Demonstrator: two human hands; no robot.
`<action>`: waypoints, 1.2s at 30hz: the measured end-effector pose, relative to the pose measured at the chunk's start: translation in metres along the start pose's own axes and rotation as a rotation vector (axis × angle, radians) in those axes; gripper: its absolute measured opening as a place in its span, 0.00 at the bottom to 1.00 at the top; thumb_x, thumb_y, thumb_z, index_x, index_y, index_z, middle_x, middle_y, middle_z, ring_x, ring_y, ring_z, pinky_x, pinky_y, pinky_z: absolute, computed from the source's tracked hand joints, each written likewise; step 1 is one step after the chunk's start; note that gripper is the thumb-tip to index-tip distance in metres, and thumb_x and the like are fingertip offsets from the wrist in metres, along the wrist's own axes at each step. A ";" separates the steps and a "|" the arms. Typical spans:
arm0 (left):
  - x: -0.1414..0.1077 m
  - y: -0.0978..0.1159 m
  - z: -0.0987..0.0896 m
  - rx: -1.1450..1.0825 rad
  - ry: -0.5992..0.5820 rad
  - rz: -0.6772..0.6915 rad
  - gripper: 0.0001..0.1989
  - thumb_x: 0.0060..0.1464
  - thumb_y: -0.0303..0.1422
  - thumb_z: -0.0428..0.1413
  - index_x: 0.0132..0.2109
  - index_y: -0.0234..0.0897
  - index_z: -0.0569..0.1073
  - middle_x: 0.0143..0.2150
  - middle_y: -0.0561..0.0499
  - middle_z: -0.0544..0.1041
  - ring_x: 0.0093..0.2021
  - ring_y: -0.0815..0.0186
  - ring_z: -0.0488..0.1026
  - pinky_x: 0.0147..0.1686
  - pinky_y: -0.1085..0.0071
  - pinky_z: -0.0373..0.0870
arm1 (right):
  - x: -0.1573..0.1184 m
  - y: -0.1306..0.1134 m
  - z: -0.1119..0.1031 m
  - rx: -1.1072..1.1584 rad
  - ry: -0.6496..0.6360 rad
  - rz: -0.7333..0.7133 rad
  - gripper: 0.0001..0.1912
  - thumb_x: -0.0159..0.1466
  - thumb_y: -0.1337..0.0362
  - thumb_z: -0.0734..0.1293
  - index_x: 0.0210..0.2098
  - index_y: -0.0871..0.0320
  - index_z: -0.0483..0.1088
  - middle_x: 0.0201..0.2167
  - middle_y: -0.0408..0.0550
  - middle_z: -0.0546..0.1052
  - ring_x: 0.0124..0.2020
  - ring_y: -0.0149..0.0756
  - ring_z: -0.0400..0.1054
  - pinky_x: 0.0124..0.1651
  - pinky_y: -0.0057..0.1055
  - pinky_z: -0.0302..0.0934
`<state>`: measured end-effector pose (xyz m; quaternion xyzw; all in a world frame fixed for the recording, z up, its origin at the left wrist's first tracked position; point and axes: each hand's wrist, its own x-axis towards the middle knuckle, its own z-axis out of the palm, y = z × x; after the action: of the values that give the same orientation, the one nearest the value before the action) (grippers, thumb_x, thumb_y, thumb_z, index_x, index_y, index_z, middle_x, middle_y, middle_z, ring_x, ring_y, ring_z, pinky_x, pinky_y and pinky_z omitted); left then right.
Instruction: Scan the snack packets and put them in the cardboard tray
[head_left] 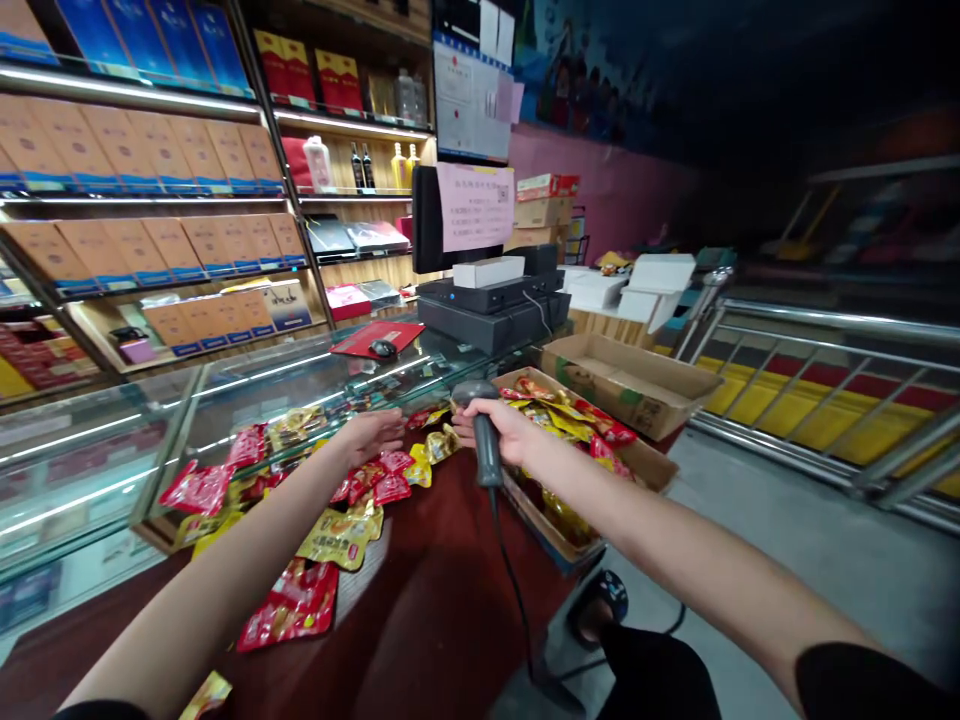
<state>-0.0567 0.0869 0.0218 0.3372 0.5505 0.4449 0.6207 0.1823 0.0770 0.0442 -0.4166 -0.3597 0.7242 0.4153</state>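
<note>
Firstly, right hand (501,432) closed firmly on a corded barcode scanner (487,450). Left hand (367,437) open, palm down, above snack packets (289,605) strewn across a wooden counter (450,600). Further packets lie in a cardboard box (641,465) just beside the scanner; glass display case (90,480) to the left.

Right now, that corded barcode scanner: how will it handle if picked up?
The handheld barcode scanner is probably light, judging by its slim plastic-looking grip. Its wider head may make it top-heavy and apt to tip if set down. The hanging black cord could tug or snag.
</note>
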 end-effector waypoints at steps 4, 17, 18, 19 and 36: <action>0.003 -0.021 -0.040 0.248 0.135 0.148 0.14 0.46 0.29 0.61 0.43 0.35 0.76 0.42 0.45 0.78 0.41 0.60 0.75 0.42 0.66 0.70 | 0.013 0.038 0.035 -0.049 -0.014 0.162 0.03 0.51 0.71 0.64 0.25 0.59 0.65 0.17 0.42 0.68 0.21 0.29 0.63 0.28 0.28 0.63; -0.013 -0.106 -0.015 1.636 0.373 0.660 0.21 0.62 0.37 0.42 0.54 0.34 0.71 0.58 0.39 0.69 0.64 0.45 0.54 0.58 0.42 0.45 | 0.065 0.103 0.069 -0.195 0.133 0.155 0.09 0.49 0.75 0.65 0.17 0.60 0.62 0.09 0.36 0.60 0.13 0.24 0.55 0.18 0.21 0.53; -0.016 -0.113 -0.014 1.621 0.371 0.691 0.21 0.62 0.36 0.41 0.55 0.35 0.70 0.59 0.39 0.68 0.63 0.47 0.57 0.58 0.42 0.45 | 0.061 0.106 0.064 -0.188 0.132 0.146 0.08 0.49 0.75 0.65 0.18 0.61 0.63 0.10 0.37 0.62 0.14 0.24 0.56 0.19 0.21 0.55; -0.019 -0.119 -0.013 1.603 0.365 0.716 0.21 0.62 0.36 0.41 0.55 0.35 0.70 0.59 0.39 0.68 0.62 0.48 0.58 0.59 0.42 0.44 | 0.056 0.109 0.059 -0.178 0.128 0.139 0.07 0.49 0.76 0.65 0.18 0.61 0.63 0.11 0.38 0.64 0.15 0.24 0.58 0.21 0.21 0.58; -0.046 -0.142 0.007 1.214 0.277 0.790 0.27 0.53 0.31 0.54 0.60 0.36 0.62 0.54 0.40 0.67 0.52 0.57 0.68 0.49 0.63 0.64 | -0.011 0.131 0.004 -0.148 0.181 -0.036 0.04 0.49 0.71 0.65 0.27 0.62 0.69 0.22 0.45 0.74 0.25 0.33 0.72 0.24 0.25 0.65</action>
<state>-0.0241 -0.0090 -0.0884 0.7352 0.6107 0.2908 0.0433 0.1421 0.0143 -0.0646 -0.5036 -0.3805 0.6475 0.4270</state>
